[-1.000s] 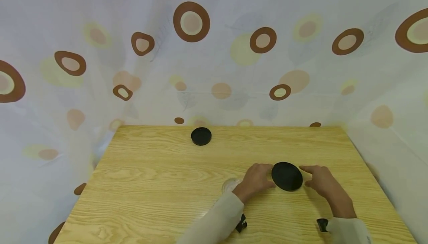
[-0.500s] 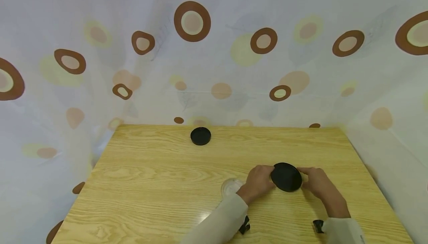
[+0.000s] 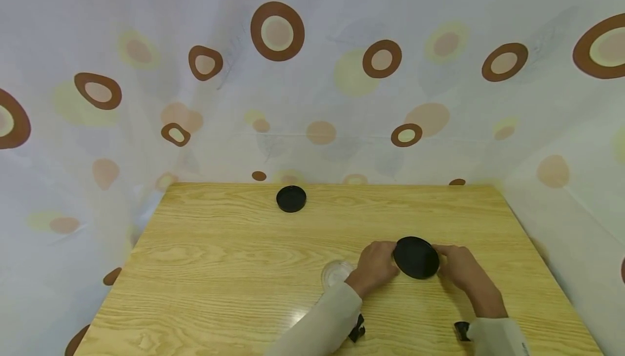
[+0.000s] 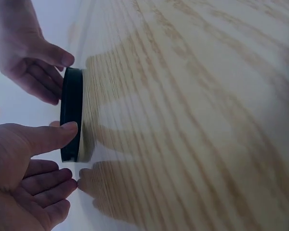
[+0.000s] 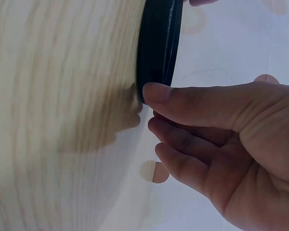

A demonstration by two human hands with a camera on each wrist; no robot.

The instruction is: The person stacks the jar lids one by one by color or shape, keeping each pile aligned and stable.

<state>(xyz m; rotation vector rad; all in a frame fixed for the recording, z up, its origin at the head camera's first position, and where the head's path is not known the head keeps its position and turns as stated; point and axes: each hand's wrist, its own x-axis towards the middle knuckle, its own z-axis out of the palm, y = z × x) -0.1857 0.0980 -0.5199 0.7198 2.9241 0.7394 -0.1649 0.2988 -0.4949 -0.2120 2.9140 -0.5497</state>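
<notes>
A round black lid-like disc with a low rim (image 3: 416,258) is at the right of the wooden table. My left hand (image 3: 377,265) holds its left edge, with the thumb along the side in the left wrist view. The right hand (image 3: 461,269) pinches the opposite edge between thumb and index finger, the other fingers loosely bent. Seen from the left wrist, the disc (image 4: 72,115) lies very near the tabletop; I cannot tell whether it touches. Just left of my left wrist stands a small clear round dish (image 3: 336,273), partly hidden by the arm.
A smaller black round shallow dish (image 3: 291,198) sits near the back edge of the wooden table (image 3: 219,269). A pale curtain with brown ring patterns (image 3: 312,74) hangs behind and along both sides.
Both hands have closed in from beside the black disc and now hold its edges. The disc itself has hardly moved.
</notes>
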